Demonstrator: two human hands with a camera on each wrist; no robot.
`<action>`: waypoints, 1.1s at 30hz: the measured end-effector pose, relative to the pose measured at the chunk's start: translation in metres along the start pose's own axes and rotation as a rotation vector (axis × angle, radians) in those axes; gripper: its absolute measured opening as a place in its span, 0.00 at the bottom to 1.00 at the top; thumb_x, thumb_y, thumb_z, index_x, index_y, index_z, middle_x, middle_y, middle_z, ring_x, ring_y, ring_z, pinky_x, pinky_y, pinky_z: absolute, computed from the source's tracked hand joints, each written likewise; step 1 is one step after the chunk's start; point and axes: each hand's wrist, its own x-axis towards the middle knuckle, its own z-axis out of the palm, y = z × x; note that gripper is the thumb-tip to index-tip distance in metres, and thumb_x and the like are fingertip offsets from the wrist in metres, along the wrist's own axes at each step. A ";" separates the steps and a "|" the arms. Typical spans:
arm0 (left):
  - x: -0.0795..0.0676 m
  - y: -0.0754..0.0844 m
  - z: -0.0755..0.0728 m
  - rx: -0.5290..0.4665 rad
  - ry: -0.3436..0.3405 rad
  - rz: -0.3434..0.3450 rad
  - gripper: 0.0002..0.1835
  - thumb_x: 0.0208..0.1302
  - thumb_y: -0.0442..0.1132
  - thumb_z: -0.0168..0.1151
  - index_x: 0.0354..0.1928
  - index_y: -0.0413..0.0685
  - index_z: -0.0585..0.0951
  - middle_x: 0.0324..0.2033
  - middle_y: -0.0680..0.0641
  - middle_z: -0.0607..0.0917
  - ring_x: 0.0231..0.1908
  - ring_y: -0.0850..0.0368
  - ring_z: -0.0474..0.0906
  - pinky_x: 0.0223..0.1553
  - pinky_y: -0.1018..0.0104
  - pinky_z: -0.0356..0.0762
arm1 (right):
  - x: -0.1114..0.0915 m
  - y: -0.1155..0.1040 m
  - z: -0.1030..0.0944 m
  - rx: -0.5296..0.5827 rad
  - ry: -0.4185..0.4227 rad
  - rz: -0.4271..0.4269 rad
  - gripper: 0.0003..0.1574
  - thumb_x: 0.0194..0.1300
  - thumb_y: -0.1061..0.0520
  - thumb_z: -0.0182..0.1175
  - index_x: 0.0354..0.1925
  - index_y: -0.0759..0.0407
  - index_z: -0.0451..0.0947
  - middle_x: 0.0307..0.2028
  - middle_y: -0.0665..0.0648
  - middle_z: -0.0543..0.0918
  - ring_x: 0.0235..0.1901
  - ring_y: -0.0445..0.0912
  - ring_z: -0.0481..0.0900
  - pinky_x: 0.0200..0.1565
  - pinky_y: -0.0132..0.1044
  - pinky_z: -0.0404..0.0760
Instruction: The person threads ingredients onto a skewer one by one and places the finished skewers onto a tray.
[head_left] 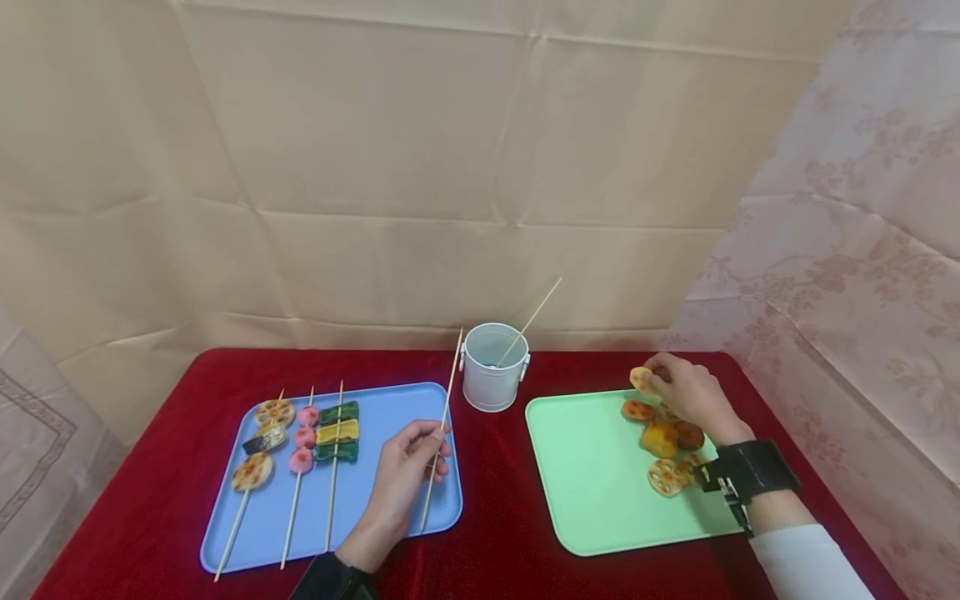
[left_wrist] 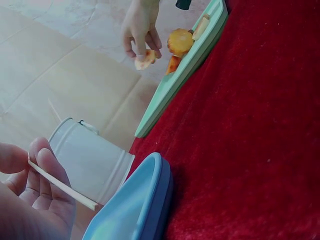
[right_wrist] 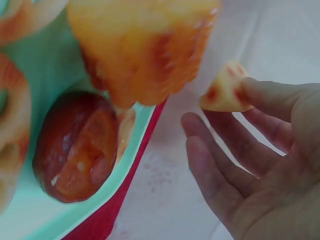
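Note:
Near the right edge of the blue tray (head_left: 390,417), my left hand (head_left: 401,475) pinches a thin wooden skewer (head_left: 452,383) that stands tilted, its tip up. In the left wrist view the bare skewer (left_wrist: 62,186) lies between thumb and fingers. My right hand (head_left: 693,396) pinches a pale yellow food slice with browned spots (head_left: 641,379) above the far edge of the green tray (head_left: 585,467). The right wrist view shows the slice (right_wrist: 227,90) between thumb and fingertips. Below are a corn piece (head_left: 659,438), lotus root slices (head_left: 666,477) and a reddish-brown piece (head_left: 690,435).
A white metal bucket (head_left: 491,387) with a skewer (head_left: 536,312) leaning in it stands between the trays. Loaded skewers lie on the blue tray: lotus root (head_left: 252,472), pink balls (head_left: 301,460), green and yellow pieces (head_left: 337,432). A cloth wall (head_left: 450,208) rises behind the red tablecloth (head_left: 495,500).

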 end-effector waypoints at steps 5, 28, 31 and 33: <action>-0.001 0.000 0.001 0.002 0.001 0.009 0.18 0.69 0.40 0.56 0.51 0.29 0.77 0.29 0.40 0.80 0.23 0.59 0.76 0.24 0.71 0.75 | -0.010 -0.009 0.003 0.102 0.058 -0.001 0.25 0.68 0.41 0.55 0.51 0.59 0.76 0.39 0.60 0.84 0.36 0.52 0.78 0.35 0.47 0.77; -0.005 -0.002 0.006 0.100 -0.035 0.113 0.16 0.66 0.38 0.59 0.47 0.29 0.80 0.28 0.36 0.80 0.19 0.63 0.70 0.21 0.74 0.71 | -0.029 -0.102 0.047 1.159 -0.096 0.196 0.34 0.70 0.47 0.56 0.60 0.73 0.67 0.41 0.59 0.82 0.36 0.47 0.84 0.39 0.32 0.81; -0.005 -0.003 0.006 0.138 -0.058 0.115 0.16 0.66 0.39 0.60 0.47 0.31 0.81 0.28 0.37 0.81 0.18 0.63 0.69 0.20 0.74 0.70 | -0.027 -0.111 0.051 1.272 -0.134 0.193 0.31 0.70 0.51 0.55 0.58 0.76 0.67 0.39 0.59 0.82 0.35 0.48 0.84 0.39 0.32 0.81; -0.005 -0.004 0.006 0.160 -0.067 0.120 0.16 0.66 0.40 0.60 0.46 0.33 0.82 0.28 0.37 0.81 0.17 0.63 0.69 0.20 0.74 0.69 | -0.026 -0.116 0.053 1.321 -0.150 0.190 0.28 0.70 0.52 0.56 0.56 0.75 0.68 0.38 0.58 0.82 0.33 0.46 0.84 0.39 0.32 0.81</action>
